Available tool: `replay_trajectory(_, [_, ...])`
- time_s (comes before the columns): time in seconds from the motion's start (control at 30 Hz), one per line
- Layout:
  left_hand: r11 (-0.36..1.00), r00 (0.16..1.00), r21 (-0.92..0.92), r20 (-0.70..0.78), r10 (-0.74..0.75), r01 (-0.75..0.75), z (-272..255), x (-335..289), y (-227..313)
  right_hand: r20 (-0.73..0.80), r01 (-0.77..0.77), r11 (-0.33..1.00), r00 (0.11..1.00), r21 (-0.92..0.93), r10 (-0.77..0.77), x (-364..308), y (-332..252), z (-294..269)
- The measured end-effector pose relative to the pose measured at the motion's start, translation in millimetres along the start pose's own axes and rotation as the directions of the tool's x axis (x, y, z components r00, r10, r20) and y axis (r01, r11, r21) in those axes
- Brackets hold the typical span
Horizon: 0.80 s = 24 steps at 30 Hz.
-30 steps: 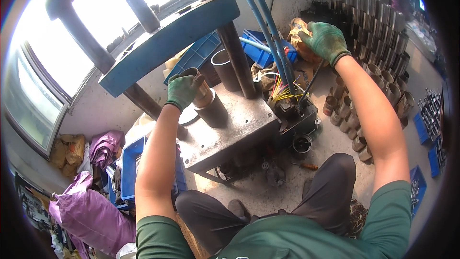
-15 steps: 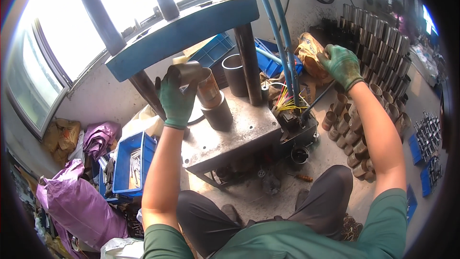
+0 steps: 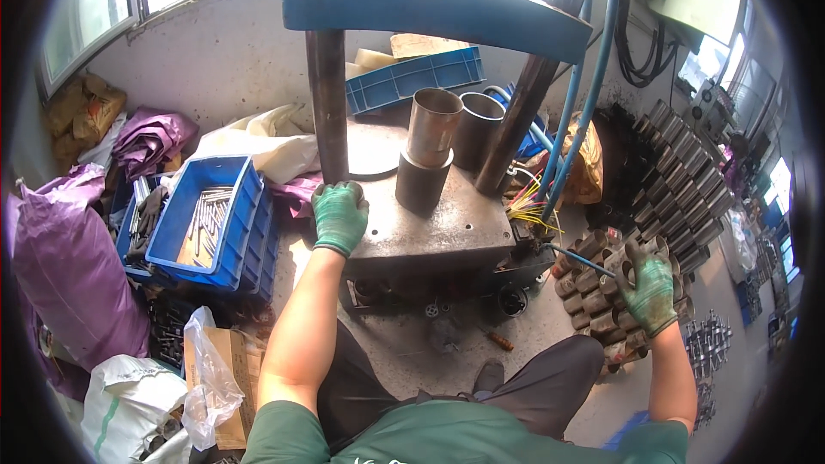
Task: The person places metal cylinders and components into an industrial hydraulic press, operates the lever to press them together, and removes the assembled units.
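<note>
My left hand [image 3: 339, 219], in a green glove, is closed at the left front corner of the press table [image 3: 412, 245]; whatever its fingers hold, if anything, is hidden. Far to the right, my gloved right hand [image 3: 649, 292] curls at the end of a thin lever [image 3: 584, 260], above a heap of metal sleeves [image 3: 601, 322]. On the table a brownish metal sleeve [image 3: 434, 125] stands upright on a dark cylindrical block [image 3: 422, 185]. Behind it is a wider, dark open cylinder [image 3: 478, 137].
A blue crossbeam [image 3: 430, 9] spans the press columns [image 3: 329, 103]. Blue crates [image 3: 245, 249] with metal rods and purple sacks [image 3: 77, 266] are at left. Colored wires [image 3: 533, 206] and blue hoses [image 3: 584, 112] run beside the press. Shiny cylinders [image 3: 679, 189] are stacked at right.
The sleeve in my left hand is no longer visible, and that hand has lowered to the table corner. My right hand and the lever have swung down. The view has turned.
</note>
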<state>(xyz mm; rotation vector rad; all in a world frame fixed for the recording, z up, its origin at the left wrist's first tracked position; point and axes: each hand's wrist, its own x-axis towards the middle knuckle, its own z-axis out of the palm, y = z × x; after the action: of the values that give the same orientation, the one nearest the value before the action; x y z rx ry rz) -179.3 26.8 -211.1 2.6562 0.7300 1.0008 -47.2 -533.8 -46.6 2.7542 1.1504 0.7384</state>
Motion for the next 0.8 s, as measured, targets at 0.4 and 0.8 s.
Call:
replay_trajectory(0.4, [0.951, 0.992, -0.282, -0.062, 0.112, -0.125, 21, -9, 73, -0.255, 0.238, 0.639, 0.965, 0.732, -0.067, 187, -168, 52])
replay_trajectory(0.8, [0.827, 0.929, -0.55, 0.235, 0.287, -0.116, 53, -9, 107, -0.02, 0.064, 0.791, 0.998, 0.608, -0.065, 376, -216, 95])
